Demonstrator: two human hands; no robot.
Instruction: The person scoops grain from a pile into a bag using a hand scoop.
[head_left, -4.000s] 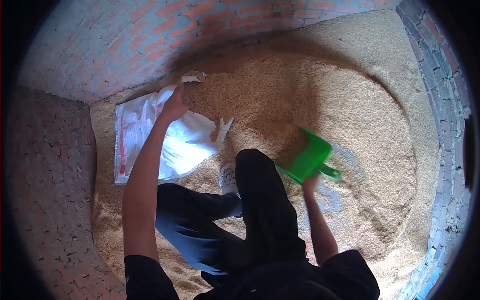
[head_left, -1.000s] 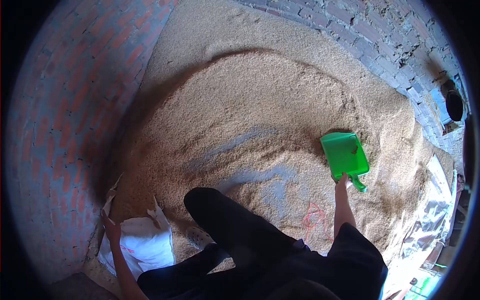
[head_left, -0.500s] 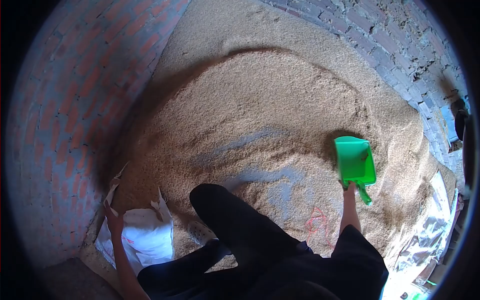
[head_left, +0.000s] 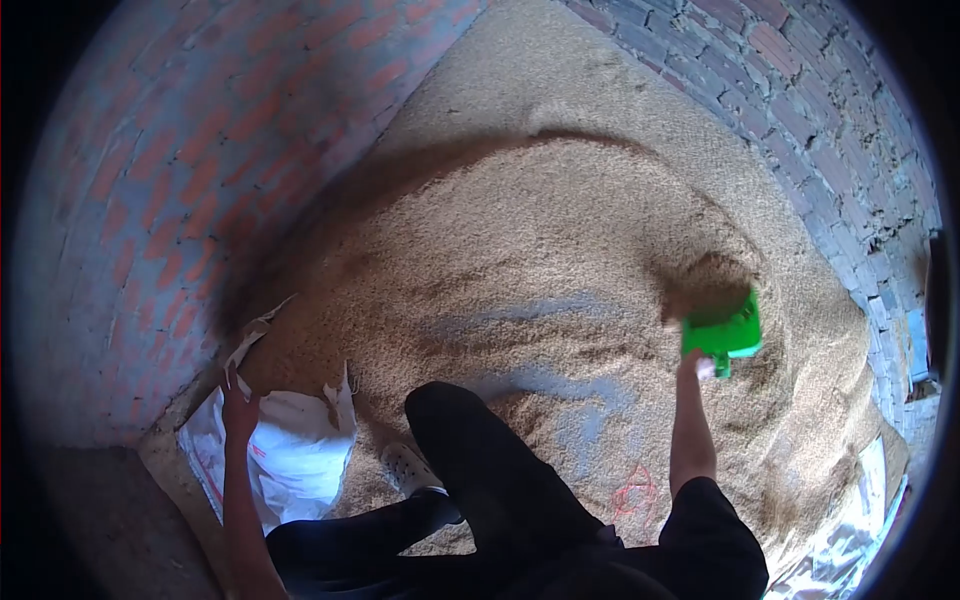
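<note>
My right hand (head_left: pixel 706 364) grips the handle of a green scoop (head_left: pixel 724 335) at the right. The scoop is dug into the heap of tan grain (head_left: pixel 560 220), and loose, blurred grain covers its front part. At the lower left, my left hand (head_left: pixel 240 405) is closed at the upper edge of a white sack (head_left: pixel 298 450), holding it. The sack's mouth stands partly open towards the heap.
Brick walls rise at the left (head_left: pixel 170 220) and the upper right (head_left: pixel 790 90). My shoe (head_left: pixel 405 468) stands on grain beside the sack. Red string (head_left: pixel 633 492) lies below the heap, and shiny plastic sheeting (head_left: pixel 850 540) is at the lower right.
The green scoop has gone from empty on the surface to dug in with grain over its front. The whole view has shifted slightly. My left hand still holds the sack.
</note>
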